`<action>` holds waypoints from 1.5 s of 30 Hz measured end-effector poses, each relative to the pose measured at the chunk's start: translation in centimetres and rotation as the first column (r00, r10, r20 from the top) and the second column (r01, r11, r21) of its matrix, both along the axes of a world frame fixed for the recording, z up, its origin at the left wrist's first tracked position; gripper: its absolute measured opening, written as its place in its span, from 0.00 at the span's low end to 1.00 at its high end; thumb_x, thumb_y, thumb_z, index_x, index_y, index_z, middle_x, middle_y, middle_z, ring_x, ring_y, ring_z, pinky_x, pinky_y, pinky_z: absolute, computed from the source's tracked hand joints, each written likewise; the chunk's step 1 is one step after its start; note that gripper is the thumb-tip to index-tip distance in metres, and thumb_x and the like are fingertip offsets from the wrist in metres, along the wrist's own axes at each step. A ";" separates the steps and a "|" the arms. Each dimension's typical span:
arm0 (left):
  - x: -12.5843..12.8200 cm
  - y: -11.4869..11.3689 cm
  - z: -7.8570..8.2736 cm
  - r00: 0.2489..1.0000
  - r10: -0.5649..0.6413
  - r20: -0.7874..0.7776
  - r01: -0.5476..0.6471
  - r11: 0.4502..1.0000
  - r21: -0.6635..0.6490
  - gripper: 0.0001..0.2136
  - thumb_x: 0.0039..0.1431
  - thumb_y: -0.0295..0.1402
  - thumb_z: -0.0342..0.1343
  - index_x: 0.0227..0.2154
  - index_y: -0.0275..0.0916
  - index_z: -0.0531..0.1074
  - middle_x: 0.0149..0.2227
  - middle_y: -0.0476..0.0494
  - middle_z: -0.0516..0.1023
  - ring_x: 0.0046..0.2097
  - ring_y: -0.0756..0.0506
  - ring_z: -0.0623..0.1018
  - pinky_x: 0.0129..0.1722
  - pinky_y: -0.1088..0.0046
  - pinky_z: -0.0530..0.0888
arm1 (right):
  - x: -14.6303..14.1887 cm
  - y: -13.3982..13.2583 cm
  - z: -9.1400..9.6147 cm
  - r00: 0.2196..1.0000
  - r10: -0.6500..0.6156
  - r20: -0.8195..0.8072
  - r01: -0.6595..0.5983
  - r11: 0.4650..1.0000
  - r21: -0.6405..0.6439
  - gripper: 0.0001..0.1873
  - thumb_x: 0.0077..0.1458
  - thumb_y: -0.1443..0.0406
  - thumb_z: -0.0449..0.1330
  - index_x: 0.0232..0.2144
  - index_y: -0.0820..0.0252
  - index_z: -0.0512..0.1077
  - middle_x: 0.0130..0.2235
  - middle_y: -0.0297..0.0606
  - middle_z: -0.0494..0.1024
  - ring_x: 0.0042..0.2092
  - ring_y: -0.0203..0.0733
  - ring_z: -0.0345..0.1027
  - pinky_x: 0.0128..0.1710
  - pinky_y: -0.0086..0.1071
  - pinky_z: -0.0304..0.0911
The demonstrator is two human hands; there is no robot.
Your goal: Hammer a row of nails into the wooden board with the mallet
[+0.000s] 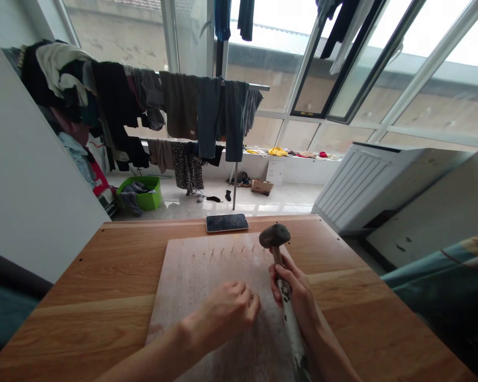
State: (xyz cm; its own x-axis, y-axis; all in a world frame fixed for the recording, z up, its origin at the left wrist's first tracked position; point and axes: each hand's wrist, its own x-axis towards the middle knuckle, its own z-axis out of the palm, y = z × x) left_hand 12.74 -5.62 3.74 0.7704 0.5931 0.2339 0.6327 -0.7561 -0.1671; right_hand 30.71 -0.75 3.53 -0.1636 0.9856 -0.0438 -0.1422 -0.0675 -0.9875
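My right hand [297, 289] is wrapped around the handle of a hammer [289, 313], whose dark head points away from me over the far right part of a wooden board [183, 297]. My left hand [235, 305] hovers over or rests on the middle of the board, its fingers curled closed. Whatever it may hold is hidden. Several thin nails [232, 249] stand upright in a row near the board's far edge. To the left of them, small dark spots mark the board; whether these are holes or nail heads I cannot tell.
The board lies on a wooden table [115, 276]. A phone [227, 223] lies beyond the board by the table's far edge. Behind are a drying rack with clothes [179, 103], a green basket [149, 196], a small cardboard box [262, 187] and a white cabinet [354, 180].
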 end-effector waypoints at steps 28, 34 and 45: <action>-10.6 4.8 -2.1 0.423 0.544 0.725 -0.265 0.839 -0.475 0.03 0.60 0.29 0.58 0.33 0.39 0.76 0.32 0.50 0.81 0.33 0.49 0.78 0.35 0.75 0.73 | -0.9 -0.9 0.5 0.998 0.066 0.006 -0.066 0.997 -0.032 0.17 0.52 0.53 0.64 0.35 0.60 0.72 0.25 0.27 0.70 0.16 0.28 0.59 0.12 0.22 0.56; -11.1 5.0 -3.3 0.371 0.606 0.704 -0.270 0.795 -0.543 0.05 0.59 0.32 0.58 0.34 0.39 0.77 0.30 0.49 0.82 0.31 0.49 0.78 0.32 0.76 0.72 | -1.1 -1.1 0.0 0.997 0.083 0.008 -0.082 0.996 -0.029 0.24 0.52 0.52 0.64 0.46 0.61 0.72 0.27 0.28 0.71 0.16 0.29 0.60 0.11 0.23 0.57; -11.3 5.1 -3.6 0.379 0.615 0.691 -0.241 0.787 -0.568 0.05 0.57 0.34 0.58 0.33 0.40 0.75 0.31 0.48 0.82 0.32 0.48 0.79 0.34 0.75 0.74 | -5.3 -1.4 1.5 0.963 0.270 -0.014 -0.270 0.962 -0.028 0.14 0.56 0.54 0.62 0.35 0.59 0.70 0.27 0.27 0.69 0.15 0.26 0.60 0.11 0.21 0.55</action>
State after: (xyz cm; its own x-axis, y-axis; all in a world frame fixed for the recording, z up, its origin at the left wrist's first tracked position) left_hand 1.48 -0.49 0.09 -0.0600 0.9521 0.2998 0.5713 -0.2136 0.7925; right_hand 25.40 -2.15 5.07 -0.4239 0.9031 -0.0691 -0.1242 -0.1336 -0.9832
